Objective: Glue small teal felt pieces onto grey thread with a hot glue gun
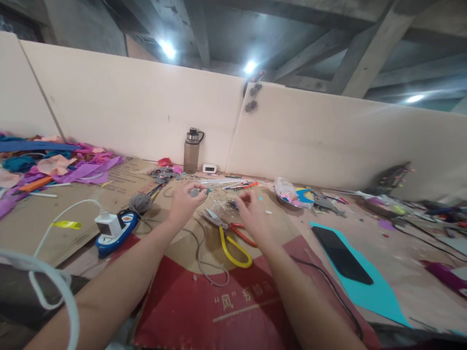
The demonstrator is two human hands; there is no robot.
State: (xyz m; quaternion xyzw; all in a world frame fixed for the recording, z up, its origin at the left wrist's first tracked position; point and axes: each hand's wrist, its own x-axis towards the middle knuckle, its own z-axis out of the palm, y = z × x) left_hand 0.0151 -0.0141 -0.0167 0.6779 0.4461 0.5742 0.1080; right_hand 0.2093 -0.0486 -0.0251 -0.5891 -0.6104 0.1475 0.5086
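Note:
Over the cardboard, my left hand (185,203) has thumb and forefinger closed in a pinch, with a small grey-green piece (195,193) at the fingertips; its exact kind is too blurred to tell. Across from it, my right hand (251,210) curls its fingers together near a small dark bluish bit (232,204). Whatever these fingers hold is hidden. Between and below the hands lie scissors with a yellow handle (235,253), and a red handle (243,234) beside it. Grey yarn (199,243) trails over the red-printed cardboard (204,306) to a ball (140,203) at left.
A blue power strip (116,236) with a white charger and cable stands left. Fabric scraps (54,165) pile up behind it. A bottle (191,153) and small white clock (209,168) stand by the partition. At right are a bowl (290,201) and a phone (341,255) on turquoise sheet.

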